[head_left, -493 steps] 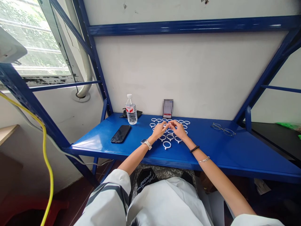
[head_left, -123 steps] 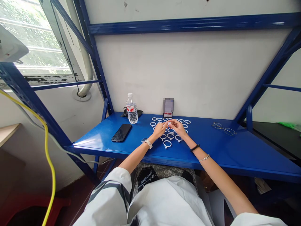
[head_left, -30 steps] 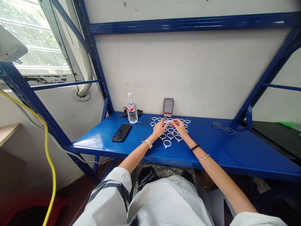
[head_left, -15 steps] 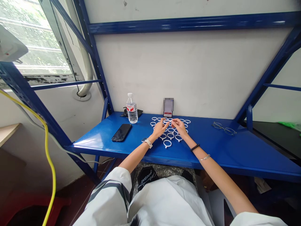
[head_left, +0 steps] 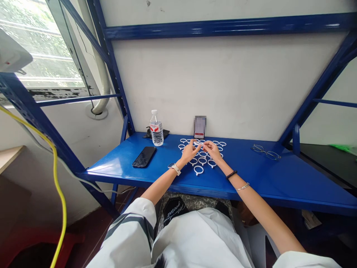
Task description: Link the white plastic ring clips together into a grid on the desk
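Note:
Many white plastic curtain rings [head_left: 198, 170], each with a small knob-like eyelet, lie spread on the blue table. Over the back of the group, my left hand [head_left: 189, 152] and my right hand [head_left: 213, 149] face each other, fingertips close together. Between them is one white ring [head_left: 198, 144], partly covered by the fingers. The left thumb and fingers pinch its left side, while bent right fingertips close on its right end. Exactly how the fingers meet on it is too small to make out. Several rings under and around the hands are partly hidden.
Left of the rings stand a water bottle [head_left: 156, 130] and a black phone [head_left: 144, 157] lying flat. A small upright rectangular item [head_left: 200, 128] leans at the wall. Glasses [head_left: 266, 152] lie to the right. Blue frame bars [head_left: 223, 29] cross behind, and a yellow cable [head_left: 60, 186] hangs left.
My right fingertips have shifted slightly left, closer to the left hand and the ring. Everything else on the table stays in place.

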{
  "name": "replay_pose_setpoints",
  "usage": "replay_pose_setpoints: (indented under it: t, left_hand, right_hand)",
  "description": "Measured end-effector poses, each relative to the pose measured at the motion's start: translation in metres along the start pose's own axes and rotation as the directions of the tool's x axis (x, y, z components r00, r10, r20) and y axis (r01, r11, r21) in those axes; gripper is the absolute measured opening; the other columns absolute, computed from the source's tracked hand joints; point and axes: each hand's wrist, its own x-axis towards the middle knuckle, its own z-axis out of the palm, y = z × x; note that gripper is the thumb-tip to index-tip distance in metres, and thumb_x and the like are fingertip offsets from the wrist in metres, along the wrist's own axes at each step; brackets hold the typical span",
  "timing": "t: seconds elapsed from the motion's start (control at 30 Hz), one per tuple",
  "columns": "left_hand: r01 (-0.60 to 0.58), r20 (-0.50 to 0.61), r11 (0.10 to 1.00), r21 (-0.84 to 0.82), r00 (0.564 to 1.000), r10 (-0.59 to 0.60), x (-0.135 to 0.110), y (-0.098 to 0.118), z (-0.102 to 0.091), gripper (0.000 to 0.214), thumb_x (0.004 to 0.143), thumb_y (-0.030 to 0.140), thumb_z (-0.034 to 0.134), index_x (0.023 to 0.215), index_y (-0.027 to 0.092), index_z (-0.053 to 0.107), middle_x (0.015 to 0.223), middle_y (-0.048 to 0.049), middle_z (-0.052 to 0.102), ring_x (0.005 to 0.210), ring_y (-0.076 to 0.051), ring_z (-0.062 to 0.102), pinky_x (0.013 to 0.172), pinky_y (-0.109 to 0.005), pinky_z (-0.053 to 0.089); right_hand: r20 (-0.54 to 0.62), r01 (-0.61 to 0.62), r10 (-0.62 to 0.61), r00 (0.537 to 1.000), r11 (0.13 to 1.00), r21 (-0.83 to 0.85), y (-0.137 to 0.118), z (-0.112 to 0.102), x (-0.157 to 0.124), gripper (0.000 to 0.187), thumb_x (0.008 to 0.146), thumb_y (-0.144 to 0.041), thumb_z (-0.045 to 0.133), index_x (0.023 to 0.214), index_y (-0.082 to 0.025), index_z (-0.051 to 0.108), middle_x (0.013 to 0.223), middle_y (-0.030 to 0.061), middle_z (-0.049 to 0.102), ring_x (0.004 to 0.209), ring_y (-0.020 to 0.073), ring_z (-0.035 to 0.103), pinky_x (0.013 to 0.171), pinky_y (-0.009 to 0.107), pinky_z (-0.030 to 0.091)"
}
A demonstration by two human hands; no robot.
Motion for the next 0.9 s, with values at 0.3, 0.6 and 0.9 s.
replay_pose_setpoints:
  t: [0.3, 0.6, 0.9]
  left_hand:
    - [-0.017, 0.016, 0.999, -0.042, 1.0, 0.018, 0.0006, -0.0003, 0.0005, 0.057, 0.087, 0.061, 0.045, 0.119, 0.014, 0.044, 0.049, 0.006, 0.047, 0.041, -0.012, 0.045, 0.043, -0.021, 0.025]
    - [-0.035, 0.036, 0.999, -0.013, 0.999, 0.035, 0.0015, -0.0033, 0.0023, 0.056, 0.086, 0.058, 0.048, 0.119, 0.014, 0.044, 0.049, 0.0082, 0.043, 0.041, -0.009, 0.04, 0.044, -0.02, 0.022]
    - [-0.048, 0.043, 0.999, 0.005, 0.998, 0.047, 0.0024, -0.0071, 0.0041, 0.058, 0.083, 0.057, 0.052, 0.122, 0.015, 0.042, 0.05, 0.0089, 0.043, 0.043, -0.009, 0.04, 0.045, -0.019, 0.023]
  right_hand:
    - [-0.005, -0.008, 0.008, 1.0, 1.0, -0.004, 0.0037, -0.0009, 0.0007, 0.034, 0.075, -0.054, 0.065, 0.083, -0.021, 0.058, 0.072, 0.0025, 0.062, 0.072, 0.0199, 0.062, 0.068, 0.034, 0.053]
    - [-0.057, -0.026, 0.025, 0.998, 1.0, -0.017, 0.0006, -0.0002, 0.0007, 0.036, 0.073, -0.055, 0.066, 0.083, -0.022, 0.057, 0.073, 0.0029, 0.063, 0.072, 0.0209, 0.062, 0.068, 0.035, 0.053]
    - [-0.06, -0.019, 0.017, 0.998, 0.999, -0.036, -0.0046, -0.0003, -0.0015, 0.036, 0.074, -0.055, 0.064, 0.089, -0.022, 0.057, 0.072, 0.0031, 0.063, 0.074, 0.0222, 0.064, 0.072, 0.037, 0.053]
